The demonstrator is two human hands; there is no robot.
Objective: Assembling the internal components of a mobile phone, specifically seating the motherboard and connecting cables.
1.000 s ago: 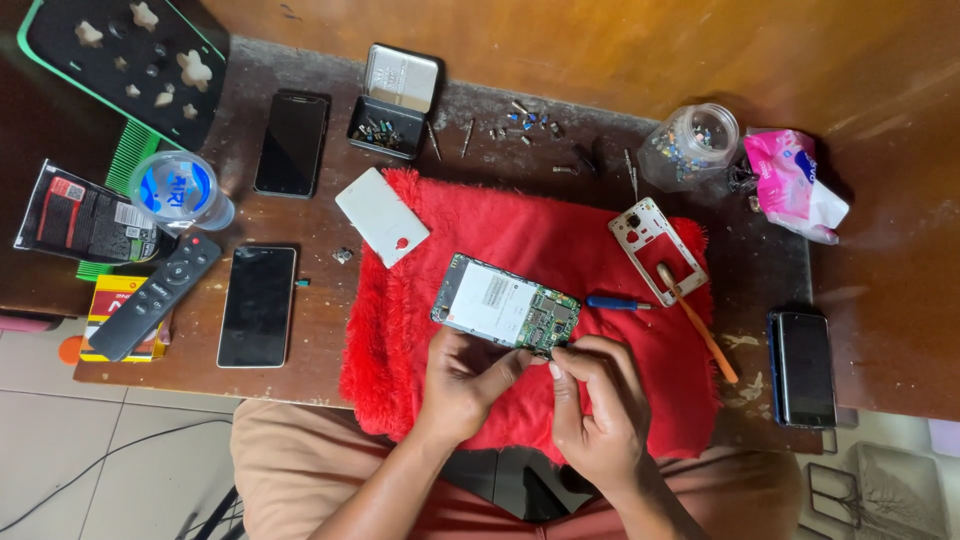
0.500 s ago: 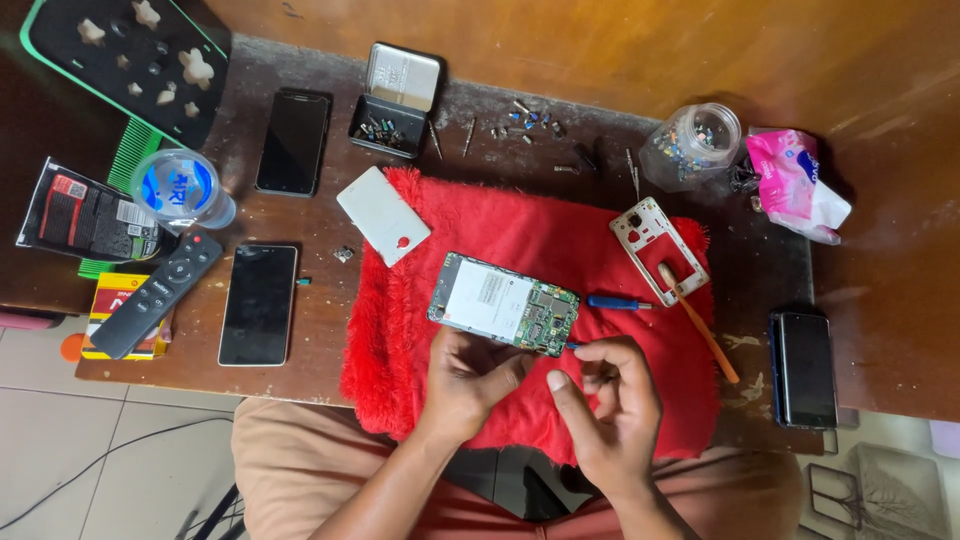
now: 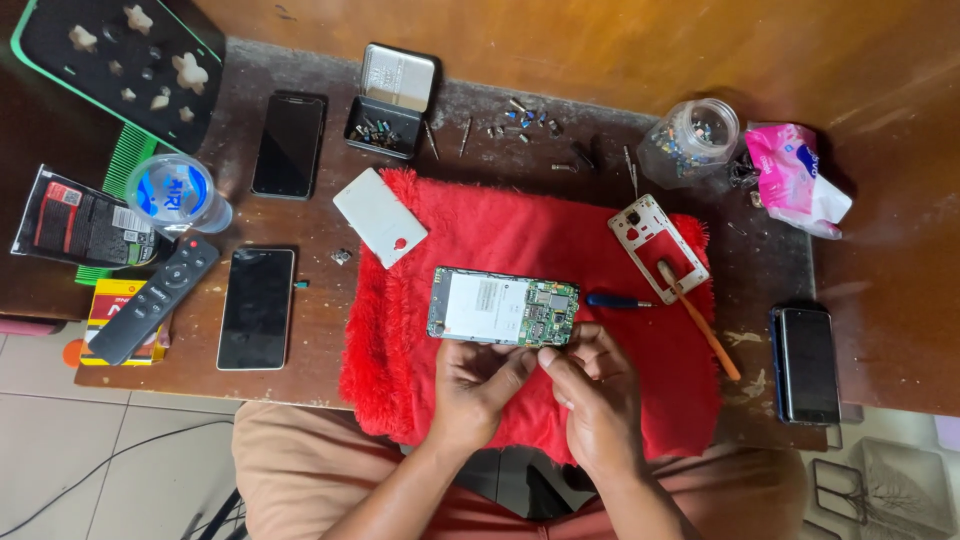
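Opened phone (image 3: 503,306) lies on red cloth (image 3: 520,240) over a worn wooden table (image 3: 300,220). Both hands, left (image 3: 478,385) and right (image 3: 595,400), pinch its near edge. Tiled floor (image 3: 60,440) lies lower left.

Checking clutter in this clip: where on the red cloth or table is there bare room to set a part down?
Bare red cloth lies between the white cover and the white frame, above the opened phone. The table's back edge is crowded around the screw tin and jar.
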